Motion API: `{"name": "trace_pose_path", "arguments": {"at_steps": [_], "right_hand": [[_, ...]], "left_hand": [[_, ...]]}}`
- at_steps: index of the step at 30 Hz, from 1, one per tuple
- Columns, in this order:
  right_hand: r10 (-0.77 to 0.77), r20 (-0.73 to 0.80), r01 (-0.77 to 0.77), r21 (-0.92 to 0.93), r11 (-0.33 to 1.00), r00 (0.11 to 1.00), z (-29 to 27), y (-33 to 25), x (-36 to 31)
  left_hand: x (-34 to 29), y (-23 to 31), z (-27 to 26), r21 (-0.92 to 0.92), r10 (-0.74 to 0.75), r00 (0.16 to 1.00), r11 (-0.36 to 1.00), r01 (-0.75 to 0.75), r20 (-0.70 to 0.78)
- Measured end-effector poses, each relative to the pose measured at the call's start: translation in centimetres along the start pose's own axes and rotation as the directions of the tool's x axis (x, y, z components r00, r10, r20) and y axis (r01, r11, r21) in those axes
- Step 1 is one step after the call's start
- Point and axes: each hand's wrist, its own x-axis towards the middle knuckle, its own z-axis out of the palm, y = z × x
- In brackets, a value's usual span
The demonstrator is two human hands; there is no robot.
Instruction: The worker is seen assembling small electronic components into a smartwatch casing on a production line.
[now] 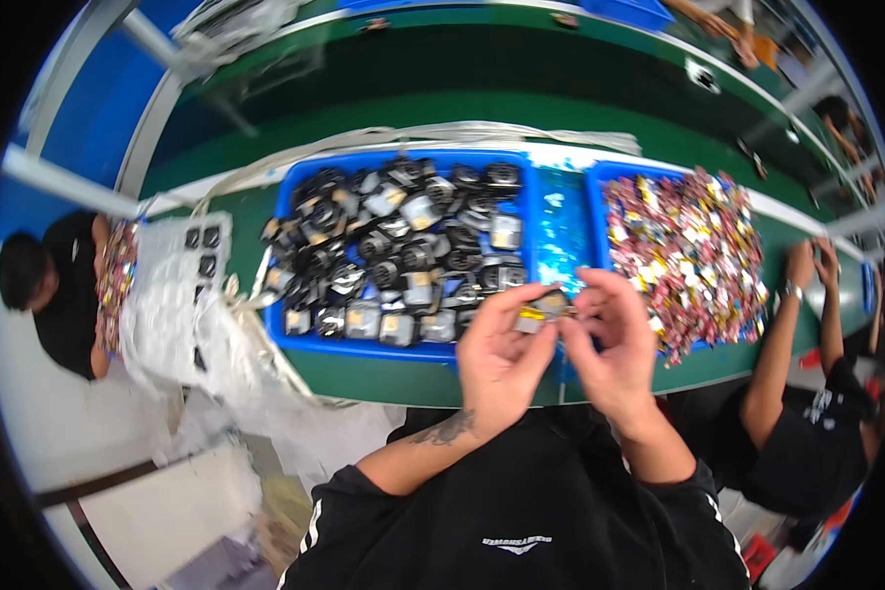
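Between my two hands, in front of the gap between two blue trays, is a small part with a yellow face and a dark upper side. My left hand is closed around its left side, with the thumb in front. At its right edge, the fingers and thumb of my right hand pinch it. Fingers cover much of the part, so its exact kind is unclear. The left blue tray is heaped with black housings with round fronts and grey blocks. Small silver and yellow pieces with pink wires fill the right blue tray.
White moulded trays and crumpled plastic sheeting lie at the left. A shiny blue strip runs between the blue trays on the green table. Co-workers sit at the left and right.
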Motion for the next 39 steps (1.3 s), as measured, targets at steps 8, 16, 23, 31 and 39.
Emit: {"name": "trace_pose_path", "arguments": {"at_steps": [8,16,23,31,39], "right_hand": [[-0.012,0.273,0.065,-0.186,0.98,0.962,-0.8,-1.1,11.5],[0.216,-0.003,-0.196,-0.43,0.881,0.976,-0.5,8.4,32.3],[0.03,0.05,0.026,-0.848,0.529,0.998,-0.4,8.8,32.3],[-0.153,0.572,0.478,-0.475,0.738,0.806,3.7,-1.6,19.5],[-0.222,0.705,0.687,-0.487,0.539,0.674,10.6,0.5,8.1]], "left_hand": [[0.3,8.8,-2.4,0.524,0.504,0.851,0.69,-0.5,0.148],[-6.3,22.9,-0.3,0.402,0.581,0.675,0.542,-0.738,0.455],[-6.0,24.7,-2.1,0.226,0.604,0.616,0.596,-0.77,0.506],[-2.1,15.7,-9.3,0.709,0.916,0.358,0.133,-0.693,0.179],[-1.1,7.0,-9.8,0.964,0.277,0.924,-0.11,-0.243,0.265]]}}
